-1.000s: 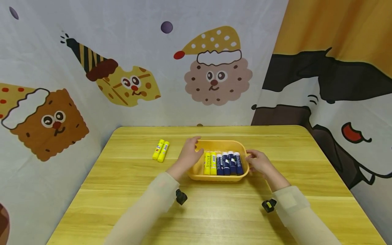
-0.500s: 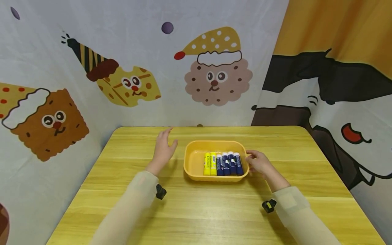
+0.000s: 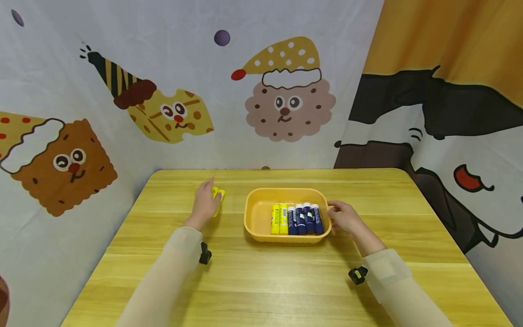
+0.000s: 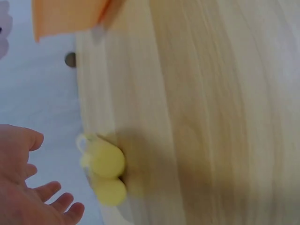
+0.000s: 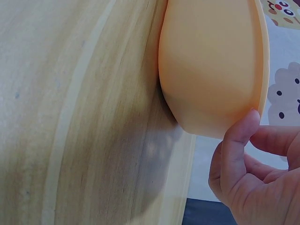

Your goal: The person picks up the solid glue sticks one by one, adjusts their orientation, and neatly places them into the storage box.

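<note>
Two yellow glue sticks (image 3: 221, 195) lie side by side on the left part of the table, partly hidden by my left hand (image 3: 204, 203). In the left wrist view, that hand's fingers are spread and loosely bent, with a gap between them and the round ends of the glue sticks (image 4: 108, 160). My right hand (image 3: 344, 215) holds the right end of an orange-yellow plastic tray (image 3: 261, 237), its fingertips (image 5: 253, 115) at the rim. Inside the tray, two yellow glue sticks (image 3: 283, 220) stand in a row beside several dark blue ones (image 3: 309, 220) with white caps.
The light wooden table (image 3: 269, 281) backs onto a cloth (image 3: 229, 150) printed with cartoon biscuits and cheese. A small black camera sits on each wrist. The left part of the tray's floor shows bare.
My left hand has left the tray's left end and moved leftward, then lowered over the two loose yellow glue sticks. The right hand has stayed at the tray.
</note>
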